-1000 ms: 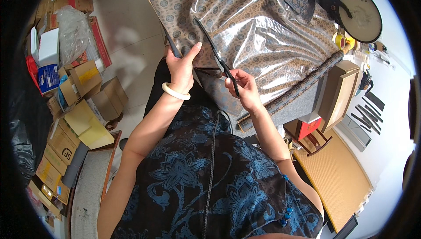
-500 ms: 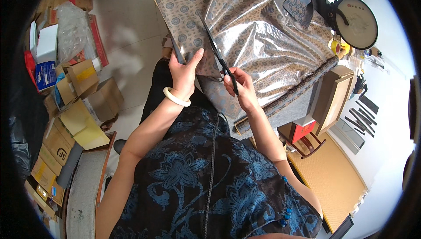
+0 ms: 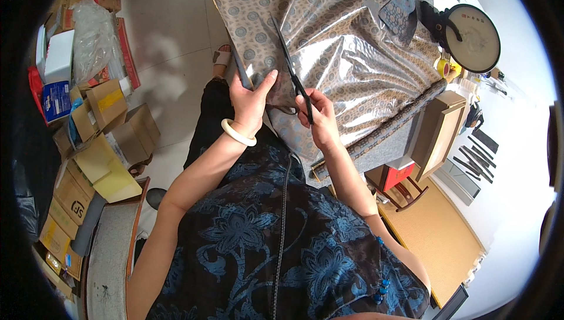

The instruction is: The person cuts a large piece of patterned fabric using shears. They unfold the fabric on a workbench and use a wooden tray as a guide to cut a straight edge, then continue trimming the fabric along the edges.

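Note:
A large sheet of shiny patterned fabric (image 3: 346,56), grey-brown with dark round motifs, spreads over the table in front of me. My left hand (image 3: 249,105), with a cream bangle at the wrist, pinches the fabric's near left edge, thumb on top. In my right hand (image 3: 321,120) is a pair of long dark scissors (image 3: 285,47), fingers through the handles. One blade lies over the fabric, pointing away from me. The other blade is hidden, and I cannot tell how far the blades are apart.
A fabric roll (image 3: 382,126) lies along the table's right side. Beyond it are a round-headed lamp (image 3: 472,38), yellow tape (image 3: 442,66) and a cardboard box (image 3: 437,135). Opened cartons (image 3: 108,98) and clear plastic wrap (image 3: 94,41) pile up on the left.
The scissors have turned slightly more upright, their handles swinging a little left with my right hand. My left hand keeps its hold on the fabric. The whole view has shifted slightly.

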The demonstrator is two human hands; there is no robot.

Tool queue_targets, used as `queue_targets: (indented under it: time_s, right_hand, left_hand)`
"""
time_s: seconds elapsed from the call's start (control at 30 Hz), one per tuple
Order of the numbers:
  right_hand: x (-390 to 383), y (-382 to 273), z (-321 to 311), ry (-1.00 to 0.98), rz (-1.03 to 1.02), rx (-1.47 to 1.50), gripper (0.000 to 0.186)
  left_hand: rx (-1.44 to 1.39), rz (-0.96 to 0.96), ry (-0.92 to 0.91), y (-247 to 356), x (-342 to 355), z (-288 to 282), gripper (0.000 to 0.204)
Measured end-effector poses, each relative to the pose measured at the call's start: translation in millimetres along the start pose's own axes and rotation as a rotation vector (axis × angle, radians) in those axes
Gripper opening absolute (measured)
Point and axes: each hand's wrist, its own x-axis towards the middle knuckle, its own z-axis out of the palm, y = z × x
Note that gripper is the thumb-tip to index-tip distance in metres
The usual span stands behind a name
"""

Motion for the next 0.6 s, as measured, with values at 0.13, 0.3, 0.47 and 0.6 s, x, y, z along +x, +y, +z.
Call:
queue_targets:
  time_s: [0.13, 0.3, 0.47, 0.6]
  right_hand:
    - [-2, -1, 5, 0.01, -0.006, 0.013, 0.021]
    - [-2, 1, 7, 0.025, 0.001, -0.011, 0.021]
    - [-1, 5, 10, 0.048, -0.003, -0.016, 0.021]
    - [-2, 6, 11, 0.056, 0.003, -0.024, 0.021]
  left_hand:
    - [-0.002, -0.007, 0.012, 4, -1, 1, 0.039]
    - [0.018, -0.006, 0.017, 2, 1, -3, 0.04]
    - [0.012, -0.02, 0.014, -3, 3, -7, 0.039]
    - [0.018, -0.02, 0.015, 0, 2, -7, 0.039]
